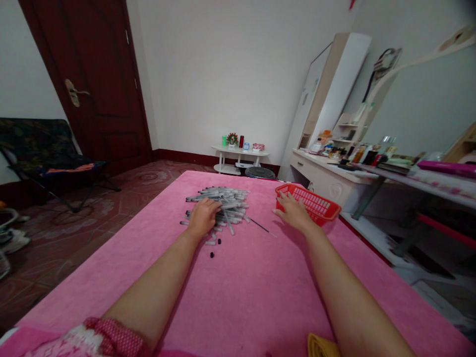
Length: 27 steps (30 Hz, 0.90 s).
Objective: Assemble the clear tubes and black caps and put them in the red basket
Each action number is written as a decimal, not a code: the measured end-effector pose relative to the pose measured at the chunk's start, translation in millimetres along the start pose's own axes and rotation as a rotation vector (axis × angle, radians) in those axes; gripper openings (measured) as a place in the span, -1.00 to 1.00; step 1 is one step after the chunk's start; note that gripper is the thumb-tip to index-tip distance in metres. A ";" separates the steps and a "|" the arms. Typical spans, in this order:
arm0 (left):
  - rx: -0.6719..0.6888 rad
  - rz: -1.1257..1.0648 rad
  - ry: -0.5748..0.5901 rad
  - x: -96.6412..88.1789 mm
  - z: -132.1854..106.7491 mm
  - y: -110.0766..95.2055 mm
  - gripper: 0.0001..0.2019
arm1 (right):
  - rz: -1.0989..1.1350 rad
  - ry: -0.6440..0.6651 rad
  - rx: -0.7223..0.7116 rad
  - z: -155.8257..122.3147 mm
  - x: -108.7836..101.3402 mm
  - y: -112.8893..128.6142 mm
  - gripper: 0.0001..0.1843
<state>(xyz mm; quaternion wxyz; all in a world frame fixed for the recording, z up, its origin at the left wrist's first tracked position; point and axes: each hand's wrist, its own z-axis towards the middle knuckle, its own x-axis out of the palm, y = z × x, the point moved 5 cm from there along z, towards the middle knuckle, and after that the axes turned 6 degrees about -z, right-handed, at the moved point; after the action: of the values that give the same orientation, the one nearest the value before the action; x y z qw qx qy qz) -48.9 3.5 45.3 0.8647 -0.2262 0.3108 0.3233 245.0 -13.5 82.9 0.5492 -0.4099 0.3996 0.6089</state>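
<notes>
A heap of grey-white pens (233, 204) with dark ends lies on the pink cloth. My left hand (204, 215) is at the near left side of this heap, its fingers curled together on the pens; the fingertips are partly hidden. To the right stands a red plastic basket (322, 206) with slotted sides. My right hand (293, 210) reaches over the basket's left end with its fingers spread, holding nothing. Between heap and basket lies a thin dark refill (259, 225). Two small black caps (211, 255) and a short pale piece (210, 243) sit nearer to me.
The pink-covered table (238, 297) spreads under both arms. Something yellow and folded (320, 345) lies at its near edge. A dressing table (327, 171) with bottles is on the right, a folding chair (44, 148) on the left, and a low white stand (238, 151) by the far wall.
</notes>
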 end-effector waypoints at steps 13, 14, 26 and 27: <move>0.208 0.047 0.080 2.5 6.0 -45.0 -0.76 | 0.483 0.076 -0.278 -16.1 -16.3 97.4 -0.61; 0.222 0.044 0.087 3.6 6.0 -48.6 -0.76 | 0.449 0.103 -0.291 -18.8 -12.1 106.5 -0.64; 0.035 -0.093 -0.131 -11.4 1.7 -8.8 -0.73 | 0.031 -0.243 0.369 -16.8 -64.2 -5.2 -0.62; 0.021 -0.100 -0.127 -10.6 0.7 -3.5 -0.72 | -0.004 -0.257 0.451 -19.8 -65.9 -21.1 -0.60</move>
<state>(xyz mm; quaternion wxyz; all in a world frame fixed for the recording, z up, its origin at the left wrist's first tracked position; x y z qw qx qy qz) -52.5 -2.9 53.7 0.9001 -0.2112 0.2471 0.2901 271.2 -52.8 137.1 0.6740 -0.1969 0.4515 0.5505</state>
